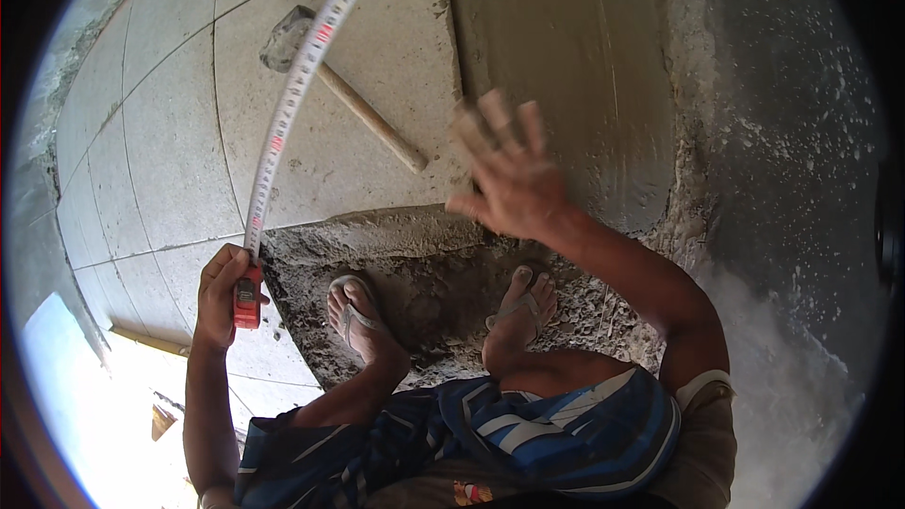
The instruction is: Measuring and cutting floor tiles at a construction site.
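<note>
My left hand (222, 297) grips a red tape measure case (248, 300) at the lower left. Its white blade (294, 99) runs up and to the right across the laid tiles, past the top edge of the picture. My right hand (504, 174) hovers open with fingers spread over the border between a tile and the smoothed grey mortar bed (575, 66). It holds nothing and looks slightly blurred. A mallet with a wooden handle (363, 113) lies on a tile between the two hands.
Pale square floor tiles (160, 132) cover the left and top. My feet in sandals (358, 316) stand on rough wet mortar (424, 273) below the tiles. Bare grey concrete (782, 179) lies to the right. A bright sunlit patch sits at the lower left.
</note>
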A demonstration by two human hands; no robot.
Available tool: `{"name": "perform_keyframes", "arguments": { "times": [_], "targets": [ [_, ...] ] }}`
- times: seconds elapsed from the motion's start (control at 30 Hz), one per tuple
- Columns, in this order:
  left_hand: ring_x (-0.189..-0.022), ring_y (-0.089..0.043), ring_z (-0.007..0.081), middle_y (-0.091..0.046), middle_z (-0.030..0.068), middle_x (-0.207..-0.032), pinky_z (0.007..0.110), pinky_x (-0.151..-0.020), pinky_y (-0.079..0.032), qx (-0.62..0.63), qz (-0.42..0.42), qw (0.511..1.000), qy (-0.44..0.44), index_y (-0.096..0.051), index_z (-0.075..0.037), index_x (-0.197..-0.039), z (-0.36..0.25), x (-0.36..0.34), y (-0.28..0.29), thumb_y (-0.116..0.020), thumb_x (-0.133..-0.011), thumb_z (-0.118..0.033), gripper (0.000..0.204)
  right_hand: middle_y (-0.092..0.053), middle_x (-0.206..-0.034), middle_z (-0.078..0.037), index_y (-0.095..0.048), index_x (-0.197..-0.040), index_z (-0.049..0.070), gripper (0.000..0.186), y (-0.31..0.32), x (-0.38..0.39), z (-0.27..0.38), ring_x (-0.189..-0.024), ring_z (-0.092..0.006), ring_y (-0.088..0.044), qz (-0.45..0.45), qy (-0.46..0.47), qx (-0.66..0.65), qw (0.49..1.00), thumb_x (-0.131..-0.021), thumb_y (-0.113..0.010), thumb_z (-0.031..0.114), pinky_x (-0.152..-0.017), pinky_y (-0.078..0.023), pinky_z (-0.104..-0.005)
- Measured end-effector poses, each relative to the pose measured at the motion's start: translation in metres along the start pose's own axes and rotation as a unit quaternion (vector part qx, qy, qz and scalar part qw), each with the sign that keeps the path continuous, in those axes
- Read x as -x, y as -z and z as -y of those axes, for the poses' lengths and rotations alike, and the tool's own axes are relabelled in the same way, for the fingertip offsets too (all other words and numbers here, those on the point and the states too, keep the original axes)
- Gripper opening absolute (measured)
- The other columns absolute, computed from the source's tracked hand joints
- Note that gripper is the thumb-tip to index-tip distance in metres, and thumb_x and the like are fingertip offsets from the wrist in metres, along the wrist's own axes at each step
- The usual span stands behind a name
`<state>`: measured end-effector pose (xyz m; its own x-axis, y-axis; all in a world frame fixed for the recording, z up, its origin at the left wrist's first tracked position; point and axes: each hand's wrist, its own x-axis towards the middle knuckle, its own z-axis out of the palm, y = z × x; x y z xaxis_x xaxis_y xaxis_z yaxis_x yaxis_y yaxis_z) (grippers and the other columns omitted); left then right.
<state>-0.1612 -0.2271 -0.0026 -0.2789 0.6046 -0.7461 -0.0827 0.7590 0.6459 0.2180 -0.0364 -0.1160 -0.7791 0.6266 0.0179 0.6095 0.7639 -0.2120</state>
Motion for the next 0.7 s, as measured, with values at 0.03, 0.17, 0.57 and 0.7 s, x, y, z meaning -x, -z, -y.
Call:
{"name": "perform_keyframes", "arguments": {
  "times": [0.03, 0.17, 0.57, 0.7],
  "targets": [
    [-0.059, -0.057, 0.007, -0.057, 0.0005, -0.073, 0.025, -0.053, -0.056, 0.0, 0.005, 1.0, -0.002, -0.058, -0.01, -0.092, -0.002, -0.006, -0.005, -0.053, -0.101, -0.033, 0.026, -0.031, -0.159, -0.016, -0.036, -0.151, 0.003, 0.086, -0.006, 0.006, 0.002, -0.152, -0.0397, -0.013, 0.032, 0.101, -0.08, 0.991, -0.095, -0.042, 0.067, -0.12, -0.005, -0.0623],
    [-0.057, -0.053, 0.0056, -0.056, -0.0012, -0.071, 0.024, -0.052, -0.052, -0.049, 0.018, 0.999, -0.012, -0.058, -0.009, -0.089, -0.013, -0.017, -0.027, -0.055, -0.101, -0.03, 0.024, -0.031, -0.159, -0.021, -0.033, -0.152, 0.002, 0.089, 0.011, -0.001, -0.039, -0.15, -0.0438, -0.016, -0.066, -0.164, 0.09, 0.98, -0.093, -0.049, 0.067, -0.119, -0.011, -0.0618],
    [-0.065, -0.055, 0.0133, -0.059, 0.0062, -0.071, 0.031, -0.06, -0.044, -0.339, 0.102, 0.929, -0.106, -0.062, -0.002, -0.074, -0.026, -0.056, -0.088, -0.067, -0.089, -0.022, 0.026, -0.059, -0.075, -0.001, -0.059, -0.121, 0.0, 0.038, 0.018, 0.146, -0.069, -0.06, -0.012, -0.055, -0.226, -0.389, -0.758, 0.473, -0.102, -0.053, 0.032, -0.054, -0.042, -0.0269],
    [-0.066, -0.06, 0.0169, -0.062, 0.0099, -0.072, 0.033, -0.062, -0.046, -0.396, 0.101, 0.906, -0.113, -0.063, -0.001, -0.074, -0.024, -0.067, -0.102, -0.067, -0.088, -0.022, 0.025, -0.052, -0.065, 0.003, -0.056, -0.089, 0.012, 0.023, 0.013, 0.154, -0.066, -0.049, -0.0077, -0.047, -0.228, -0.515, -0.712, 0.418, -0.1, -0.061, 0.032, -0.044, -0.035, -0.0256]
  ]
}}
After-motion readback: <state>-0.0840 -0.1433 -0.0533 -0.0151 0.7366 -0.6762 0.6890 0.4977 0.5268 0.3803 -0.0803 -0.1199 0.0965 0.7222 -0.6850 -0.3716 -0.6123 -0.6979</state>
